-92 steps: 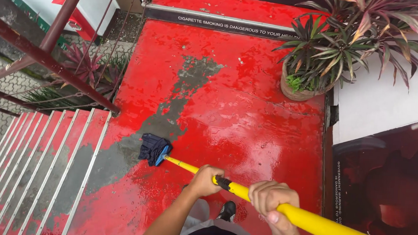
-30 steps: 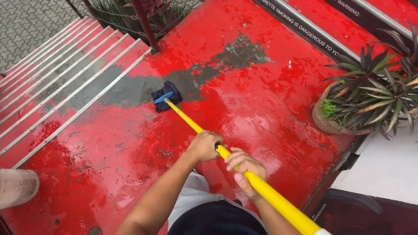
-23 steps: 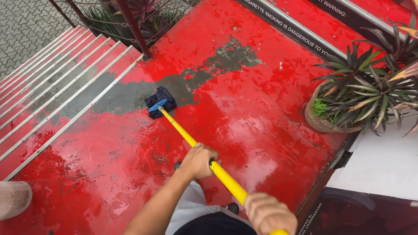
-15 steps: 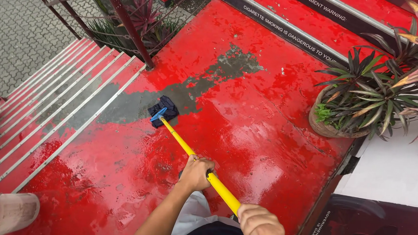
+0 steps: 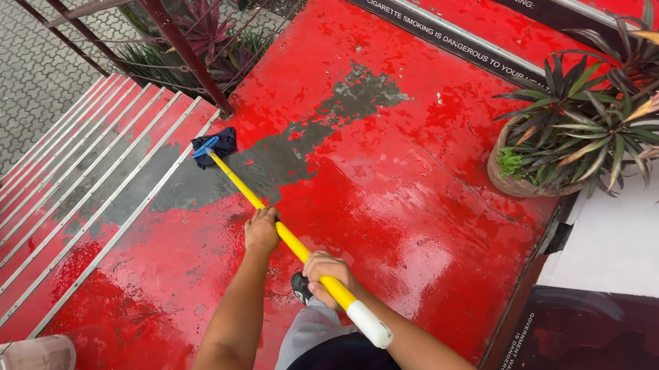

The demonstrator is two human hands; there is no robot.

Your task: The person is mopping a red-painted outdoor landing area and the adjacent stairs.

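landing floor (image 5: 420,206): mop head (image 5: 213,147) rests on it at its left edge, just where the steps (image 5: 77,192) drop away to the left; mop handle (image 5: 266,219) slants from the head back toward the person; left hand (image 5: 262,230) on the handle ahead of right hand (image 5: 324,272); railing post (image 5: 175,34) behind the mop head; potted plant (image 5: 576,139) at the far right of the landing; paving (image 5: 16,74) beyond the steps
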